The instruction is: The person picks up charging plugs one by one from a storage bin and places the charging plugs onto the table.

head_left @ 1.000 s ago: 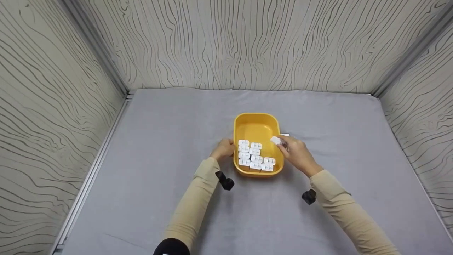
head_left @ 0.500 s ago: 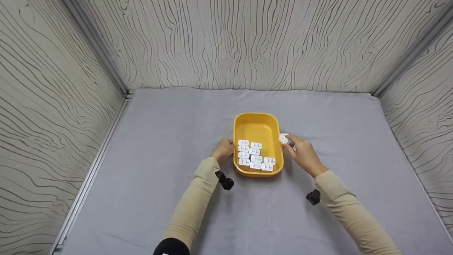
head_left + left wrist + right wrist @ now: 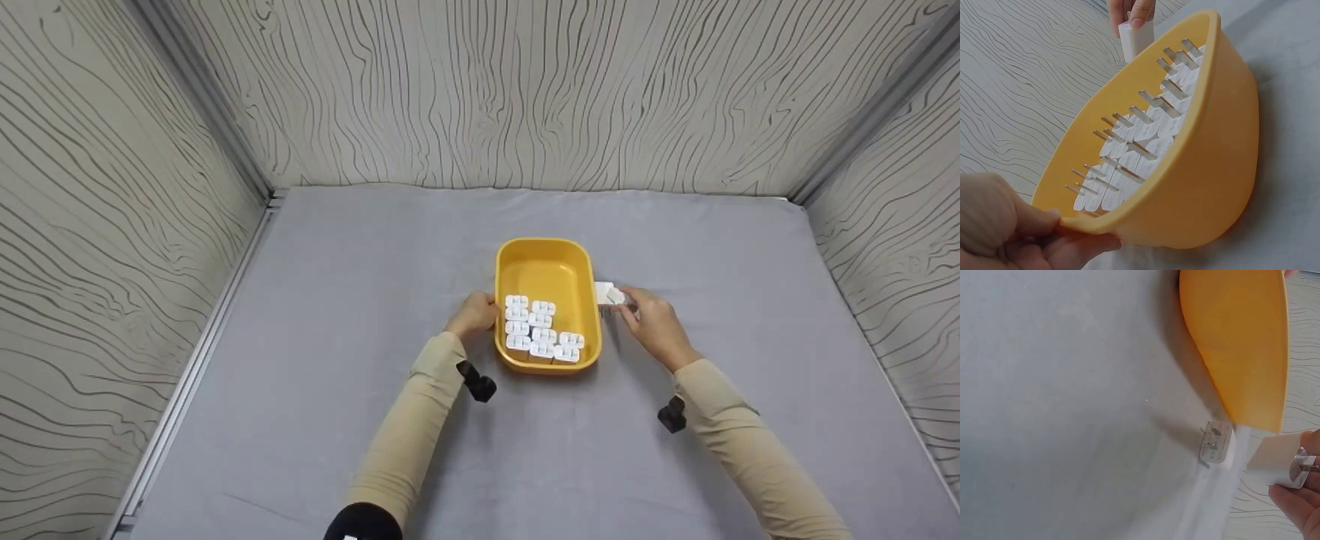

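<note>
Left hand (image 3: 472,315) is gripping yellow bin (image 3: 541,279); right hand (image 3: 657,327) is pinching white adapter (image 3: 1276,459), second adapter (image 3: 1218,443) lying to its left.

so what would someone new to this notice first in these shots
Probably the bright yellow tub in the middle of the grey cloth, with white plugs bunched at its near end, metal prongs up. Next, the right hand pinching another white plug just right of the tub, and the left hand gripping the opposite side.
</note>
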A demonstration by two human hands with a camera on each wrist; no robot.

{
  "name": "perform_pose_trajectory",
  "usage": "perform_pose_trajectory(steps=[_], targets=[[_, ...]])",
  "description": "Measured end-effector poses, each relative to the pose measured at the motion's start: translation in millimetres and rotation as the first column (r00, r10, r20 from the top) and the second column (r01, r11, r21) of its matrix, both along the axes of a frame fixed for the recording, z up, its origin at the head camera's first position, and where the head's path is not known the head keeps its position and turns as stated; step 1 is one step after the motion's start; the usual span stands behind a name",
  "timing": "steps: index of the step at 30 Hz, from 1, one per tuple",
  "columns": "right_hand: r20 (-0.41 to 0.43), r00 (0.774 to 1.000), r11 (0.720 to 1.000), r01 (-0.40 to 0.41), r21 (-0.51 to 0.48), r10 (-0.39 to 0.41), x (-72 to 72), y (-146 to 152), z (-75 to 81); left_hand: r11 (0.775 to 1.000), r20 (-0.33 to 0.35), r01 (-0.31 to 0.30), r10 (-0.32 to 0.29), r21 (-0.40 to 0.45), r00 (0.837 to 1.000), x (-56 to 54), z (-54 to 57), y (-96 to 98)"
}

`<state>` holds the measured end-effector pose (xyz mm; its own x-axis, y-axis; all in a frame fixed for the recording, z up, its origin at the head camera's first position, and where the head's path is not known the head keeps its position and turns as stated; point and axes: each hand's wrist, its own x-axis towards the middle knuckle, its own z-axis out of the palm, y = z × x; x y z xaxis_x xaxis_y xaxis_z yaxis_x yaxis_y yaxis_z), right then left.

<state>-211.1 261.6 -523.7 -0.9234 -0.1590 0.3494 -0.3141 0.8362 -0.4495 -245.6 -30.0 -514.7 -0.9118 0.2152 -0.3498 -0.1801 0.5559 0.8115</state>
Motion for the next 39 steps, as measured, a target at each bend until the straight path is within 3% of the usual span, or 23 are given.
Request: perform_pose_trajectory(steps=[8,11,15,17,18,20,22,24,26,29,31,33,36,38,39], targets=[[-0.002,0.999,0.999,0.038,0.018,-0.038,-5.0,9.0,-8.5,1.000,0.000,0.000,0.000,-0.005,1.000,0.5,1.2,-0.7],[-0.001,0.999,0.999,0.034,0.031,-0.034,-7.7,12.1,-12.3,1.000,-0.003,0.001,-0.001,-0.008,1.000,-2.9,-3.1,-1.3],[-0.023,1.000,0.998,0.019,0.053,-0.018,-11.8,15.6,-17.4,0.999,-0.031,0.031,-0.030,0.032,0.999,-27.8,-49.7,-3.7],[-0.042,0.999,0.998,0.012,0.066,-0.009,-14.0,17.1,-20.2,0.997,-0.104,0.057,-0.051,0.056,0.993,-44.3,-83.5,-4.6],[-0.050,0.999,0.998,0.009,0.067,-0.006,-15.5,18.0,-21.9,0.996,-0.097,0.061,-0.054,0.067,0.994,-52.4,-99.0,-4.6],[-0.065,0.998,0.997,0.005,0.075,0.000,-18.0,19.2,-24.5,0.998,-0.093,0.051,-0.046,0.049,0.995,-58.8,-110.9,-4.2],[-0.078,0.997,0.996,0.004,0.084,0.003,-20.1,20.1,-26.5,0.998,-0.140,0.047,-0.041,0.042,0.989,-63.3,-121.8,-3.0],[-0.084,0.996,0.996,0.007,0.085,0.000,-22.0,20.6,-28.0,0.999,-0.126,0.034,-0.028,0.041,0.992,-62.7,-121.6,-2.9],[-0.086,0.996,0.996,0.008,0.085,0.000,-23.6,21.0,-28.8,1.000,-0.114,0.021,-0.019,0.012,0.993,-57.8,-114.6,-0.5],[-0.081,0.997,0.997,0.004,0.083,0.002,-26.0,21.1,-30.2,1.000,-0.140,0.021,-0.018,0.021,0.990,-59.2,-119.7,0.1],[-0.073,0.997,0.997,0.005,0.080,0.001,-27.4,21.2,-31.2,1.000,-0.121,0.014,-0.015,-0.010,0.993,-60.2,-119.7,1.3],[-0.064,0.998,0.997,0.008,0.079,-0.003,-28.8,21.3,-32.4,1.000,-0.142,0.014,-0.014,0.002,0.990,-67.4,-131.9,0.7],[-0.053,0.999,0.996,0.017,0.085,-0.012,-30.5,21.7,-34.4,1.000,-0.117,-0.003,0.001,-0.021,0.993,-69.9,-134.6,2.4],[-0.051,0.999,0.996,0.018,0.088,-0.014,-31.3,21.9,-35.4,0.997,-0.110,-0.023,0.014,-0.077,0.994,-61.6,-121.4,5.0],[-0.050,0.999,0.996,0.019,0.087,-0.014,-31.9,21.8,-35.9,0.997,-0.115,-0.022,0.014,-0.073,0.993,-60.6,-119.8,4.6]])
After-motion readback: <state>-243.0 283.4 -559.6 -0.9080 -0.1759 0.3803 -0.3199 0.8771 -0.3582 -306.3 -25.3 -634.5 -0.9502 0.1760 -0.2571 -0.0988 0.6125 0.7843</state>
